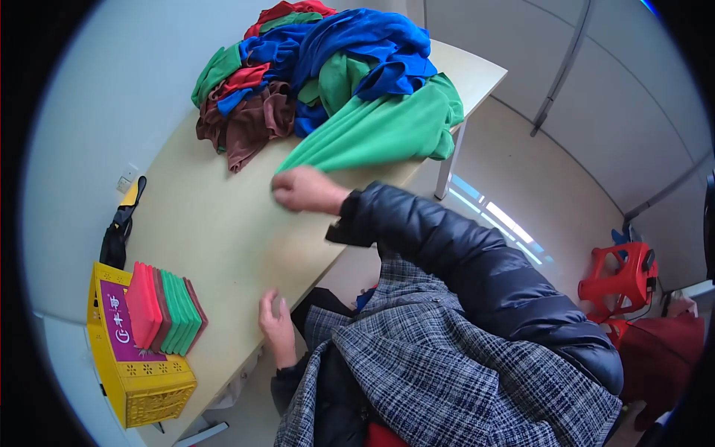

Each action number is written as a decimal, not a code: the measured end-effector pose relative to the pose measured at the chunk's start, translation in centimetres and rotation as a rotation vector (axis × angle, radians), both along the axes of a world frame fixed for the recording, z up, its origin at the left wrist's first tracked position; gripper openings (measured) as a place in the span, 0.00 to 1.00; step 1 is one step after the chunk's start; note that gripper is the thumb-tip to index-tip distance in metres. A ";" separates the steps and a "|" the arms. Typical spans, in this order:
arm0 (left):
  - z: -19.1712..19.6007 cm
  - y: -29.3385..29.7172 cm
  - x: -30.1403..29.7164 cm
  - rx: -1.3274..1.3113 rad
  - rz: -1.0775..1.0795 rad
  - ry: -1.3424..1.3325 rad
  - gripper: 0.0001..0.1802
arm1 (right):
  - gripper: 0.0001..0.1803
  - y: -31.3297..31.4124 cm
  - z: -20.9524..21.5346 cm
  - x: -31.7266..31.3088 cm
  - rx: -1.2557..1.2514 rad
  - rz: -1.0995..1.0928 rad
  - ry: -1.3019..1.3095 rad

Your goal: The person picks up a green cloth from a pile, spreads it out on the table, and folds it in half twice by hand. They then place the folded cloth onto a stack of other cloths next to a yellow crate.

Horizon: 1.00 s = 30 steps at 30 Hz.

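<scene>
The right hand (307, 189) pinched the near end of the green cloth (380, 134), which stretched from the heaped blue cloths (365, 45) at the tabletop's (216, 231) far end. The left hand (277, 328), empty, stood loosely spread beside the near edge. Caution: a hard pull risked dragging blue cloths along, because they lay against the green fabric.
</scene>
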<state>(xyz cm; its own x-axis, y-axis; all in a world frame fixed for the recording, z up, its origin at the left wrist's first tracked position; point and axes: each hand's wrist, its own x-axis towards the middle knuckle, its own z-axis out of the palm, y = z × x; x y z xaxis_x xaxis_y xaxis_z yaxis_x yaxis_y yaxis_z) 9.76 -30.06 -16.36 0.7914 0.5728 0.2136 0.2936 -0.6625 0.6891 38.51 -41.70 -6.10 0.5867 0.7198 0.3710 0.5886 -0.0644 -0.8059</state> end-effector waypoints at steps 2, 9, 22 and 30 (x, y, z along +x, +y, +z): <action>1.8 -1.9 3.6 -0.357 -0.011 -0.275 0.11 | 0.12 2.1 -1.3 -3.7 -0.008 0.238 0.257; -8.2 8.7 -1.7 -0.305 0.175 -0.360 0.15 | 0.11 5.0 -2.6 -15.0 0.032 0.755 0.258; -0.5 4.3 -7.8 -0.620 0.513 -0.676 0.17 | 0.13 3.5 -5.1 1.5 -0.078 0.148 -0.319; 1.6 5.2 -9.3 -0.770 0.488 -0.961 0.21 | 0.13 11.8 -7.7 -0.1 -0.333 0.404 -0.912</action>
<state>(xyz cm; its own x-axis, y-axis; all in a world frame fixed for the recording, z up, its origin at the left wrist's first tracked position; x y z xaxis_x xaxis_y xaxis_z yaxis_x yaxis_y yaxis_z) 0.48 -24.89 -14.73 0.1882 0.9801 0.0638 -0.4247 0.0227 0.9050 38.41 -29.85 -13.81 -0.1217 0.9464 0.2992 0.9906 0.1350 -0.0241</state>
